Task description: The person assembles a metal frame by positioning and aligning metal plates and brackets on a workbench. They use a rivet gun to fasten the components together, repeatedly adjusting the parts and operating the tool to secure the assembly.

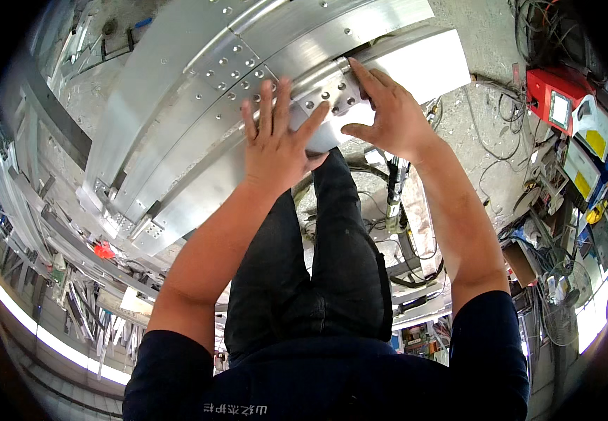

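Note:
Long curved silver metal beams [171, 133] lie side by side before me, with groups of round holes along them. A small bent metal plate with several holes [333, 97] sits over the nearest beam, between my hands. My left hand [276, 140] is open, its fingers spread over the metal and its thumb reaching to the plate's left side. On the plate's right side, my right hand [393, 112] has its fingers stretched along the edge and its thumb apart. Neither hand is wrapped round anything. What lies under the right fingertips is hidden.
A red machine with a screen [551, 102] stands at the right, beside loose cables [490, 133] on the floor. Below my right hand is a dark power tool [395, 186]. A fan [563, 302] is at the lower right. Metal strips [83, 309] are piled at the left.

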A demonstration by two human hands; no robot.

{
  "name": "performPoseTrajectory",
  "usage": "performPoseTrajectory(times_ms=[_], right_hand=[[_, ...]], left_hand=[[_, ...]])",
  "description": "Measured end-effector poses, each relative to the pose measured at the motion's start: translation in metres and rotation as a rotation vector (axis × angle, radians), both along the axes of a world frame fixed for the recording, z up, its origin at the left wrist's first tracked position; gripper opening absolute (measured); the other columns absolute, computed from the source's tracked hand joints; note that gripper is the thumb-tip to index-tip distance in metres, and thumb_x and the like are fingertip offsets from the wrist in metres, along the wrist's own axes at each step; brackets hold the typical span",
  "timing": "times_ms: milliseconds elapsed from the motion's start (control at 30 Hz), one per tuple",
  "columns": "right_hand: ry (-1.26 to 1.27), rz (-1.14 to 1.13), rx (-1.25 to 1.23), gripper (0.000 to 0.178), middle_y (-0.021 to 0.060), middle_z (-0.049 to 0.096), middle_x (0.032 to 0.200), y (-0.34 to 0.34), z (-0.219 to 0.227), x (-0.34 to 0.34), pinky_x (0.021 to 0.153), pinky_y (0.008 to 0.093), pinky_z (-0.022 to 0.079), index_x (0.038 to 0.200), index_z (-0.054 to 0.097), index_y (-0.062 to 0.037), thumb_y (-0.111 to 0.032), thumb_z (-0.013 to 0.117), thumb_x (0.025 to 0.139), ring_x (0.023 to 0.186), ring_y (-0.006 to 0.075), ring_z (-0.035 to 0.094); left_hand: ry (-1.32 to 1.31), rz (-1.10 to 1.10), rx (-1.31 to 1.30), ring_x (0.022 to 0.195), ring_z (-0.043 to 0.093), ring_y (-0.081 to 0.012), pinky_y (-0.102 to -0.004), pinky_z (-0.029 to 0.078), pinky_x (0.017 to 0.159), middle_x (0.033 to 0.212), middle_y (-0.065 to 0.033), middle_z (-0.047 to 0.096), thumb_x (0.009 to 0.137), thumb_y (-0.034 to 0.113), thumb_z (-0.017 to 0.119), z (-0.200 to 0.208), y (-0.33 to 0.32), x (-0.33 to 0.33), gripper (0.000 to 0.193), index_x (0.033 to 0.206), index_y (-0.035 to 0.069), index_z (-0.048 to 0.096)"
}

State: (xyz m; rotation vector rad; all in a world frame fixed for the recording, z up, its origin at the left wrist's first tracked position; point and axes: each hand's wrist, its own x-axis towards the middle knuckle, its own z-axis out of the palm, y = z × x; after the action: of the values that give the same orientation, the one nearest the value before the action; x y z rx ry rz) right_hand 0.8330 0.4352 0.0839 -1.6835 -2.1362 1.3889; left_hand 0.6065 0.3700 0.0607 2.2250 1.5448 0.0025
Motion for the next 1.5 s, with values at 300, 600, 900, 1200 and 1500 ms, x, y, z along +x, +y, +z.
performPoseTrajectory(times_ms=[300,600,900,1200,1500], right_hand=[[0.058,-0.032,0.073,0.087,0.0186,0.06,0.122,-0.004,-0.006,0.006,0.092,0.0406,0.052,0.151,0.039,-0.0072,-0.016,0.08,0.075,0.102,0.0318,0.064],[-0.223,-0.921,-0.128,0.044,0.0174,0.068,0.106,-0.14,-0.045,0.098,0.087,0.0383,0.052,0.123,0.061,-0.0002,-0.018,0.074,0.085,0.095,0.0265,0.065],[-0.595,-0.512,-0.266,0.087,0.017,0.059,0.124,-0.166,-0.073,0.061,0.085,0.048,0.054,0.147,0.033,-0.0073,-0.025,0.081,0.077,0.106,0.0375,0.065],[-0.291,-1.059,-0.162,0.032,0.0101,0.067,0.091,-0.226,0.041,0.127,0.073,0.0355,0.053,0.109,0.065,-0.0002,-0.013,0.074,0.082,0.081,0.0189,0.063],[0.228,-1.007,-0.48,0.051,0.0085,0.07,0.101,-0.113,0.169,0.181,0.073,0.0305,0.056,0.12,0.064,-0.0012,-0.018,0.086,0.077,0.089,0.0194,0.067]], left_hand=[[-0.118,-0.162,0.121,0.142,0.032,-0.0459,-0.0604,0.023,0.115,0.157,-0.0271,0.028,0.064,0.061,0.079,-0.014,0.017,0.009,0.086,0.142,0.036,0.054],[-0.094,-0.204,0.202,0.138,0.034,-0.052,-0.0618,0.03,0.111,0.155,-0.0324,0.027,0.072,0.064,0.072,-0.019,0.015,0.009,0.089,0.152,0.037,0.042],[-0.089,-0.272,0.286,0.135,0.036,-0.0551,-0.0636,0.031,0.109,0.151,-0.0352,0.028,0.079,0.066,0.066,-0.02,0.019,0.012,0.087,0.154,0.034,0.038],[-0.088,-0.282,0.287,0.131,0.037,-0.0574,-0.0649,0.033,0.107,0.149,-0.0382,0.029,0.08,0.067,0.066,-0.016,0.018,0.012,0.086,0.154,0.032,0.039],[-0.128,-0.286,0.322,0.131,0.039,-0.057,-0.0648,0.034,0.106,0.148,-0.0371,0.032,0.077,0.065,0.07,-0.019,0.02,0.014,0.084,0.151,0.032,0.045]])
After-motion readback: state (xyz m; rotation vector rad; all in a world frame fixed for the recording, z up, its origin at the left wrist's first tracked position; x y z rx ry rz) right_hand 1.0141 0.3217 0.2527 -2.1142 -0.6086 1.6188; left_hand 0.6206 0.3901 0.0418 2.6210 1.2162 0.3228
